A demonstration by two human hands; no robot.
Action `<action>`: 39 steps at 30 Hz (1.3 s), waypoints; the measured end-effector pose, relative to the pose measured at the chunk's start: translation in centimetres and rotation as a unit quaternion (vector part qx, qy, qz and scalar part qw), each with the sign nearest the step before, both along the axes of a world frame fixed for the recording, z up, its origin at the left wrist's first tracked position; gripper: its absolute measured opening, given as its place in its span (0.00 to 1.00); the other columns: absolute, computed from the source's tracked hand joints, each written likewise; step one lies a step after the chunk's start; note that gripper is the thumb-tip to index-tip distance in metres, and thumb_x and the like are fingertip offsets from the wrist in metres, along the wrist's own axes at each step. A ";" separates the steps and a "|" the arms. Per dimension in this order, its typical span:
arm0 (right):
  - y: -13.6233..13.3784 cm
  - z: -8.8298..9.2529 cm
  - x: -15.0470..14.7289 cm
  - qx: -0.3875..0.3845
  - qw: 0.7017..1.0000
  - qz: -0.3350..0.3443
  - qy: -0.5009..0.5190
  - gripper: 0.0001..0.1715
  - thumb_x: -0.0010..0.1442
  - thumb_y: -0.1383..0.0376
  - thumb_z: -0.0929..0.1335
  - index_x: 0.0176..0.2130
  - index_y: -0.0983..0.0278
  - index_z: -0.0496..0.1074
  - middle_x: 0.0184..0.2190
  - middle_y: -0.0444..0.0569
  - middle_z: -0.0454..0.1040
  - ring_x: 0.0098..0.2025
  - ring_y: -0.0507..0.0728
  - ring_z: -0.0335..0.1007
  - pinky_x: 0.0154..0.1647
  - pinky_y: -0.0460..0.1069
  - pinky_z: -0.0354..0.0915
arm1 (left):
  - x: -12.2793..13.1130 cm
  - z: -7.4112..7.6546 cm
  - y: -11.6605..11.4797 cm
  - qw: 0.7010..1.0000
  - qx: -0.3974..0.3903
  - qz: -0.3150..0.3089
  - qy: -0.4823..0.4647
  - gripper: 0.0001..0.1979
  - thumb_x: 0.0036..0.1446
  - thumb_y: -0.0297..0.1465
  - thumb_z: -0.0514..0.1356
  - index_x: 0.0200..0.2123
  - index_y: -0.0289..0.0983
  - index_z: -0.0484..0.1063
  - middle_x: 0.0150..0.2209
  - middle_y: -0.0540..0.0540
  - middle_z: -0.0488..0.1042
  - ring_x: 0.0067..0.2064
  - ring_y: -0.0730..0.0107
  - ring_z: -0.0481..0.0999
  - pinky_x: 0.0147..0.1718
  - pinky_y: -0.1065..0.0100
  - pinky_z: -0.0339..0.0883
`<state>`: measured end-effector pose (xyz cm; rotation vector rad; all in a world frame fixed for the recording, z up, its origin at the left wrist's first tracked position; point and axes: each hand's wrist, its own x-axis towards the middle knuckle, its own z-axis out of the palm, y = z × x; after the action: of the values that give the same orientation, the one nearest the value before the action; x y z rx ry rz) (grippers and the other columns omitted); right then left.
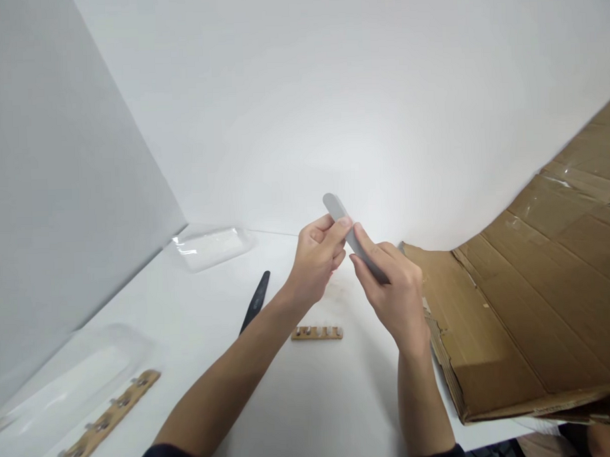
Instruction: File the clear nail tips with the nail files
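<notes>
Your left hand [318,255] pinched the grey bar [355,243] near its upper end and your right hand [400,288] gripped its lower part, raised beyond the wooden strip [316,334] on the desk [311,395]. You were apparently adjusting the bar; the next move likely called for steadiness.

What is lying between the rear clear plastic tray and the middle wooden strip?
In the head view, a black flat tool; the left forearm also crosses there.

The right hand [395,278] partly hides the gray bar [356,244].
</notes>
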<state>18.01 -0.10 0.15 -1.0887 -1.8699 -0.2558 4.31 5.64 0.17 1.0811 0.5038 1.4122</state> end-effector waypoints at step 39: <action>0.5 -0.3 0.6 -0.087 0.994 0.011 0.058 0.25 0.74 0.62 0.67 0.68 0.55 0.73 0.28 0.40 0.70 0.29 0.51 0.64 0.32 0.47 0.65 | 0.2 0.4 -0.1 0.996 0.005 0.068 -0.057 0.22 0.51 0.44 0.77 0.32 0.38 0.70 0.26 0.58 0.60 0.20 0.85 0.45 0.15 0.73 0.40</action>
<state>18.63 0.38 -0.20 -1.1735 -1.8240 -0.0147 4.46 5.55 0.58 0.9834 0.4957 1.5873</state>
